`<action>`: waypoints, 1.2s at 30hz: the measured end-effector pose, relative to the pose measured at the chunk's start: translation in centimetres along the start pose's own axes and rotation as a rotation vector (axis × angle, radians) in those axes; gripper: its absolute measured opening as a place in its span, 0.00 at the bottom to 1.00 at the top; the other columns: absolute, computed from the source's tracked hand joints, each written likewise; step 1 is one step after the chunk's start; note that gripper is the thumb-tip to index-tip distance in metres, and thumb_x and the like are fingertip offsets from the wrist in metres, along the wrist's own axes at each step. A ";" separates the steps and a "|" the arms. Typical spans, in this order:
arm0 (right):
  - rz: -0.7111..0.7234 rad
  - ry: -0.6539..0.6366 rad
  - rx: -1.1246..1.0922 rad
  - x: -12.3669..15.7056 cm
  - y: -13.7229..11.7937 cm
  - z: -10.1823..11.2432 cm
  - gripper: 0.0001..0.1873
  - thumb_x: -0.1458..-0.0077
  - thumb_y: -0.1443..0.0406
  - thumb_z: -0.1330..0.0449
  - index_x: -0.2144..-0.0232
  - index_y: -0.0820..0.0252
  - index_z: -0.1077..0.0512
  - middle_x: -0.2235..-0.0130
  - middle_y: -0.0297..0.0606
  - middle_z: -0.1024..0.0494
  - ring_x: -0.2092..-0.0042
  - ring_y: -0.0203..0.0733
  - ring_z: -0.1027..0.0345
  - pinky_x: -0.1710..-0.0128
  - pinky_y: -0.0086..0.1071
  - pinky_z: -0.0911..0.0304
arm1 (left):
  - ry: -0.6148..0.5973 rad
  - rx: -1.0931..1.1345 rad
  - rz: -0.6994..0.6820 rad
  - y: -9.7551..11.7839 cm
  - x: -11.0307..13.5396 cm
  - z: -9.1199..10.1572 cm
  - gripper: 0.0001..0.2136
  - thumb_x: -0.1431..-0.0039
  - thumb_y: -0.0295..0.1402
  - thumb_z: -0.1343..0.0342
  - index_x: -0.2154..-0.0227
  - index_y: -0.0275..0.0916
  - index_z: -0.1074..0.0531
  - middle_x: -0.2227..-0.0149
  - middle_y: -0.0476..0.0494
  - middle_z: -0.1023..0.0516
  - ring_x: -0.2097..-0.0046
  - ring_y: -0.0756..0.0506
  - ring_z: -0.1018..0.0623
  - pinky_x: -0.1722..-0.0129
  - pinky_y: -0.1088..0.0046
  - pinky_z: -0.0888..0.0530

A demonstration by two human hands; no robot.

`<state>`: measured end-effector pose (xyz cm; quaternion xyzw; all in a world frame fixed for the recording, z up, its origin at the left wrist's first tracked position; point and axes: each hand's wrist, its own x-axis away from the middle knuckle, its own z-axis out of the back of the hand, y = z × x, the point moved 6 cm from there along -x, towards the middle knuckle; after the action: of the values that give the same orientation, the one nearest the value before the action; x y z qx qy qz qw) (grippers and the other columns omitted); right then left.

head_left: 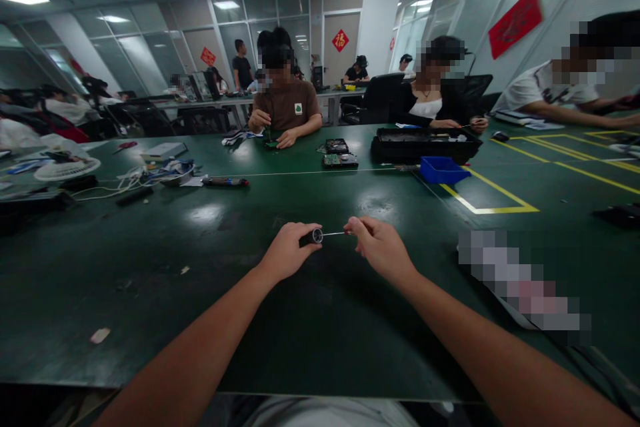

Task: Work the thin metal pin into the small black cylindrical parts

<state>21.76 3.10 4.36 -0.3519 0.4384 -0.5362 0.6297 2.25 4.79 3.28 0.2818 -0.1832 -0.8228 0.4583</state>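
My left hand (289,250) is closed around a short black cylinder (315,235), whose round end with a pale rim faces right. Most of its body is hidden by the fingers. Between thumb and fingertips, my right hand (383,247) pinches a screwdriver (334,233) with a thin metal shaft. Its shaft lies about level and points left, its tip at the cylinder's round end. Whether the tip sits inside or only touches there, I cannot tell. A bit of red shows at the right fingertips; the rest of the handle is hidden. Both hands are just above the green table (200,267).
Farther off lie a dark pen-shaped tool (225,181), opened hard drives (340,160), a blue bin (444,170) and a long black tray (425,145). A blurred-out flat object (520,283) rests beside my right forearm. Several people sit around the table.
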 end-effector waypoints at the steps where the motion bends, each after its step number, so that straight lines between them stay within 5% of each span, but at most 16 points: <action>1: -0.002 0.005 0.009 0.0 0.0 0.0 0.19 0.38 0.52 0.48 0.65 0.58 0.25 0.79 0.32 0.31 0.77 0.40 0.36 0.76 0.34 0.42 | -0.007 -0.002 0.000 0.1 0.0 0.0 0.18 0.41 0.32 0.38 0.48 0.45 0.27 0.54 0.45 0.21 0.52 0.41 0.26 0.49 0.60 0.32; 7: 0.066 0.043 -0.016 0.0 0.1 0.0 0.17 0.40 0.58 0.45 0.52 0.57 0.28 0.68 0.35 0.26 0.69 0.42 0.31 0.70 0.35 0.36 | -0.009 -0.004 -0.003 0.2 0.0 0.1 0.18 0.41 0.32 0.38 0.48 0.44 0.27 0.54 0.46 0.21 0.52 0.42 0.25 0.49 0.60 0.31; 12: 0.010 0.026 0.038 -0.2 0.5 0.0 0.19 0.38 0.53 0.49 0.64 0.57 0.24 0.67 0.38 0.23 0.75 0.39 0.34 0.75 0.34 0.39 | -0.005 0.002 -0.006 0.2 0.0 0.1 0.18 0.41 0.32 0.38 0.47 0.44 0.27 0.53 0.45 0.21 0.52 0.41 0.26 0.49 0.60 0.31; 18: 0.073 0.040 -0.033 0.0 0.1 0.0 0.16 0.41 0.58 0.46 0.53 0.56 0.29 0.68 0.35 0.26 0.68 0.42 0.31 0.68 0.35 0.36 | -0.018 -0.002 0.006 0.2 0.1 0.0 0.18 0.41 0.32 0.38 0.48 0.44 0.26 0.54 0.45 0.21 0.52 0.41 0.26 0.49 0.60 0.32; 24: 0.006 0.020 -0.044 0.0 0.9 -0.2 0.18 0.37 0.53 0.51 0.58 0.57 0.28 0.72 0.33 0.30 0.72 0.40 0.36 0.72 0.34 0.38 | -0.012 0.004 0.016 0.0 0.0 -0.1 0.18 0.41 0.33 0.38 0.47 0.44 0.27 0.54 0.45 0.21 0.52 0.41 0.26 0.48 0.59 0.32; 31: 0.055 0.157 -0.250 -0.2 1.3 0.1 0.13 0.43 0.56 0.41 0.59 0.56 0.32 0.66 0.36 0.25 0.65 0.41 0.31 0.62 0.37 0.35 | -0.008 0.010 0.013 0.2 0.1 -0.2 0.18 0.40 0.35 0.39 0.46 0.45 0.27 0.54 0.44 0.21 0.51 0.40 0.26 0.48 0.58 0.32; 36: -0.066 0.152 -0.494 -0.6 1.8 0.0 0.15 0.46 0.53 0.39 0.64 0.57 0.29 0.67 0.37 0.24 0.65 0.41 0.30 0.59 0.40 0.32 | 0.033 0.026 0.003 0.6 0.0 0.2 0.19 0.40 0.33 0.40 0.46 0.44 0.28 0.52 0.44 0.22 0.50 0.41 0.26 0.48 0.59 0.32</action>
<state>22.40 3.96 2.87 -0.4678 0.5903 -0.4581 0.4721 2.51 4.48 3.78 0.3010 -0.1868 -0.8148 0.4589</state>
